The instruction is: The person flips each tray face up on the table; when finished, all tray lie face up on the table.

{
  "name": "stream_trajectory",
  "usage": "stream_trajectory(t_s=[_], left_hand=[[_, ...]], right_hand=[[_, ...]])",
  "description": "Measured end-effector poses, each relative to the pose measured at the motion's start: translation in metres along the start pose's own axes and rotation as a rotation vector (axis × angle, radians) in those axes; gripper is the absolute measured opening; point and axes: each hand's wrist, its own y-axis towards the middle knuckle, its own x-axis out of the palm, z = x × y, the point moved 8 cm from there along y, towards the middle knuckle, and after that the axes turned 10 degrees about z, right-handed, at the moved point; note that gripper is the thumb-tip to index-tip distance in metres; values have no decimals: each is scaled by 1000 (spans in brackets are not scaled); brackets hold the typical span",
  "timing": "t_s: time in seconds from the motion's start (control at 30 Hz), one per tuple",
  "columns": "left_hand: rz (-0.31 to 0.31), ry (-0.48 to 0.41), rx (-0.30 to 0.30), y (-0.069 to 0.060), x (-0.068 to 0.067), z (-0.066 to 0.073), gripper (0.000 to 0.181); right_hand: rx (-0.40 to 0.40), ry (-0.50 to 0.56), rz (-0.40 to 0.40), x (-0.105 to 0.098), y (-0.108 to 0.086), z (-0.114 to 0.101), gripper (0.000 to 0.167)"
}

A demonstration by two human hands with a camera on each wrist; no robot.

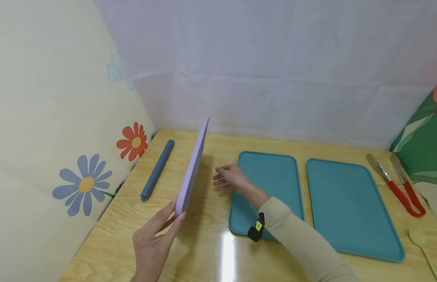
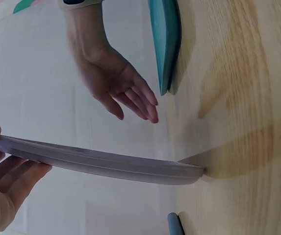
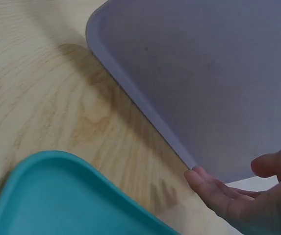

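My left hand (image 1: 155, 235) grips a purple tray (image 1: 194, 166) by its near edge, thumb on one face and fingers on the other. The tray is tipped up on its side, almost vertical. Its lower edge is close to the wooden table; I cannot tell whether it touches. To the right of the tray is my right hand (image 1: 232, 178), fingers loosely extended and holding nothing. In the right wrist view, the purple tray's broad face (image 3: 199, 88) lies beyond the fingertips. Below the right forearm, a teal tray (image 1: 271, 176) lies flat, partly hidden by the arm.
A second teal tray (image 1: 352, 211) lies further right. Beyond it are red-handled tongs (image 1: 410, 199) and a pale yellow spoon (image 1: 417, 237). On the left lies a dark blue rod-like roll (image 1: 157, 170). Flower-printed cloth (image 1: 86, 184) and a pale back cloth (image 1: 274, 78) border the table.
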Motion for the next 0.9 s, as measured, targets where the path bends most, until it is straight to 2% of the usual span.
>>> stream_trajectory(t_s=[0.07, 0.13, 0.3, 0.63, 0.77, 0.9], left_hand=[[20, -7, -41, -1, -1, -1, 52], [45, -10, -79, -2, -3, -2, 54], [91, 3, -181, -3, -7, -7, 49], [129, 87, -395, -4, -13, -14, 44], [176, 114, -455, -4, -19, -20, 41], [169, 94, -493, -3, -21, -25, 43]], right_hand=[[9, -29, -9, 5, -1, 7, 43], [18, -58, -25, 12, -2, 13, 41], [25, -93, -61, 27, -5, 25, 38], [-1, -163, -116, 40, -12, 26, 51], [5, -167, -123, 41, -14, 27, 54], [19, -147, -116, 41, -14, 28, 58]])
